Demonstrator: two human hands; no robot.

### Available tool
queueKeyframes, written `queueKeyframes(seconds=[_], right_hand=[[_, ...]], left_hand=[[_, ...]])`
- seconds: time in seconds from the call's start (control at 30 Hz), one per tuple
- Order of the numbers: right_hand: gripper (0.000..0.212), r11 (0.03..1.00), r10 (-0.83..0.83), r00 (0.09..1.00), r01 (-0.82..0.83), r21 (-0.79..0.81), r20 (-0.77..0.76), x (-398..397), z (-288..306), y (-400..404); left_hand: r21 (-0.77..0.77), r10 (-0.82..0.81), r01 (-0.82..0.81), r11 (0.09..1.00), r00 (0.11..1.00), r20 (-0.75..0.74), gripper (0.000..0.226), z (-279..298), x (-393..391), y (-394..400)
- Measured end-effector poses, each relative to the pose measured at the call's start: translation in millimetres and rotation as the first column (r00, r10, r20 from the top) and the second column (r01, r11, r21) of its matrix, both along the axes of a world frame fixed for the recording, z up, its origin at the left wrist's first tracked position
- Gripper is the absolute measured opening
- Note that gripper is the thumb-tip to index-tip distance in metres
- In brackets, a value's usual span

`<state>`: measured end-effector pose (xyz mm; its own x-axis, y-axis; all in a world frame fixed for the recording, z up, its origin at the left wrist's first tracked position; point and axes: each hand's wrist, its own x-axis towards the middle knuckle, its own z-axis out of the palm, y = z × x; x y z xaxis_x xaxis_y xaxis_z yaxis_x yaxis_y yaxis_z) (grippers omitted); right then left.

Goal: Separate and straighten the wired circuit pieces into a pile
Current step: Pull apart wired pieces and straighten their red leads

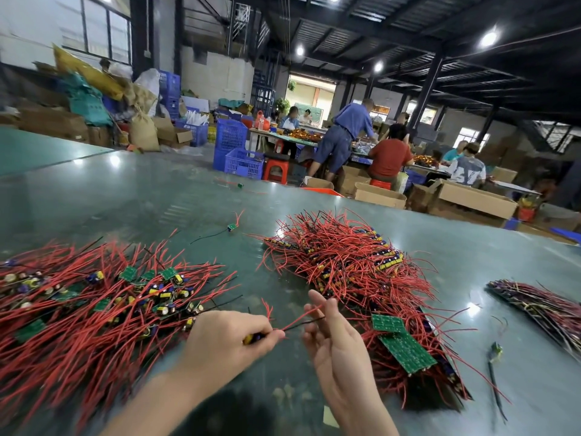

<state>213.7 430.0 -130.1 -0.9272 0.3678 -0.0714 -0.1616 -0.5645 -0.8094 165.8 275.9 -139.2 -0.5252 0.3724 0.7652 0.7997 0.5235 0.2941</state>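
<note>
The left hand [231, 336] pinches one circuit piece [253, 337] at its board end, its red and black wires [301, 319] running right into the loosely spread fingers [317, 302] of the nearer right hand [333, 338], the straightened pile [361, 278] lying further right

Dark-raftered hall [408, 33], ceiling lamps [489, 38], blue crates [231, 135]

Hands over the table [157, 190]
Left hand [224, 336] pinches a wired piece [256, 336]; right hand [330, 335] fingers straight on its wires [301, 320].
</note>
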Motion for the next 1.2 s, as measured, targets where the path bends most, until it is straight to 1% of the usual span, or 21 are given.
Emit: queueKeyframes(seconds=[0.13, 0.27, 0.37, 0.43, 0.5, 0.53, 0.57, 0.6, 0.63, 0.67, 0.73, 0.77, 0.83, 0.9, 0.93, 1.03, 1.07, 1.1, 1.17, 1.2], right_hand=[[0.022, 0.998, -0.064, 0.996, 0.064, -0.007, -0.059, 1.7, 1.8, 2.5], [0.018, 0.985, -0.165, 0.982, 0.168, 0.029, -0.09, 3.0, 4.1, 8.6], [0.016, 0.983, -0.181, 0.981, 0.182, 0.008, -0.075, 4.3, 6.5, 13.6], [0.017, 0.991, -0.126, 0.991, 0.124, -0.049, -0.043, 5.7, 8.8, 14.9], [0.015, 0.975, -0.01, 0.998, -0.002, -0.221, -0.054, 6.1, 11.4, 15.5], [0.009, 0.94, 0.051, 0.995, -0.076, -0.332, -0.084, 6.5, 12.5, 15.5], [0.013, 0.896, 0.102, 0.987, -0.146, -0.42, -0.124, 7.1, 13.1, 14.6], [0.029, 0.859, 0.141, 0.977, -0.202, -0.47, -0.162, 7.5, 12.9, 13.5], [0.039, 0.839, 0.158, 0.97, -0.23, -0.493, -0.183, 8.1, 13.1, 13.3], [0.039, 0.841, 0.155, 0.971, -0.228, -0.491, -0.185, 8.4, 13.5, 12.9], [0.017, 0.89, 0.088, 0.989, -0.133, -0.436, -0.121, 6.4, 13.6, 12.6], [0.014, 0.915, 0.052, 0.995, -0.084, -0.395, -0.09, 4.8, 14.2, 11.1], [0.026, 0.956, 0.015, 0.997, -0.036, -0.29, -0.074, 2.6, 12.2, 8.2], [0.036, 0.988, 0.042, 0.996, -0.054, -0.146, -0.084, 2.4, 9.5, 1.7], [0.035, 0.996, 0.057, 0.995, -0.063, -0.069, -0.079, 2.9, 7.2, -2.0], [0.019, 0.992, 0.067, 0.997, -0.062, 0.11, -0.043, 3.4, 0.4, -8.5], [0.016, 0.991, 0.064, 0.997, -0.058, 0.124, -0.042, 3.6, -0.5, -8.8], [0.015, 0.992, 0.061, 0.997, -0.055, 0.11, -0.05, 4.1, 0.2, -8.5], [0.015, 0.997, 0.038, 0.997, -0.034, 0.062, -0.066, 4.7, 2.0, -4.3], [0.015, 0.999, 0.018, 0.997, -0.014, 0.051, -0.069, 5.0, 3.2, -1.7]], left_hand=[[0.036, -0.001, -0.001, 0.999, 0.998, 0.057, 0.038, 1.1, 0.3, -2.4], [0.0, 0.014, -0.014, 1.0, 0.998, 0.059, 0.039, 1.9, -2.1, -5.8], [-0.031, 0.031, -0.029, 0.999, 0.998, 0.051, 0.039, 3.0, -4.3, -8.5], [-0.043, 0.027, -0.024, 0.999, 0.997, 0.07, 0.04, 3.6, -6.4, -11.3], [-0.017, -0.013, 0.015, 1.0, 0.992, 0.126, 0.04, 5.1, -8.6, -13.9], [0.005, -0.036, 0.036, 0.999, 0.987, 0.157, 0.04, 5.5, -9.2, -14.6], [0.027, -0.054, 0.05, 0.998, 0.982, 0.182, 0.04, 5.9, -9.4, -14.7], [0.049, -0.066, 0.057, 0.997, 0.977, 0.202, 0.04, 6.4, -9.1, -14.5], [0.067, -0.073, 0.059, 0.996, 0.972, 0.224, 0.04, 6.8, -8.5, -14.1], [0.081, -0.076, 0.058, 0.995, 0.965, 0.251, 0.04, 6.9, -7.5, -13.3], [0.118, -0.094, 0.058, 0.991, 0.941, 0.326, 0.037, 7.1, -4.6, -11.6], [0.153, -0.123, 0.07, 0.986, 0.921, 0.37, 0.035, 7.6, -3.2, -10.5], [0.221, -0.182, 0.089, 0.971, 0.874, 0.449, 0.033, 7.5, -2.2, -8.2], [0.235, -0.2, 0.091, 0.968, 0.847, 0.493, 0.031, 6.7, -2.3, -6.6], [0.228, -0.2, 0.093, 0.969, 0.839, 0.506, 0.032, 5.5, -2.5, -5.9], [0.189, -0.205, 0.122, 0.974, 0.829, 0.521, 0.041, 3.5, -1.8, -4.8], [0.2, -0.235, 0.149, 0.968, 0.811, 0.536, 0.039, 4.3, -1.2, -4.5], [0.237, -0.291, 0.187, 0.954, 0.774, 0.563, 0.033, 5.2, -0.9, -4.4], [0.316, -0.406, 0.259, 0.913, 0.669, 0.623, 0.017, 6.0, -1.2, -3.7], [0.33, -0.433, 0.282, 0.901, 0.638, 0.637, 0.017, 6.0, -1.7, -4.1]])
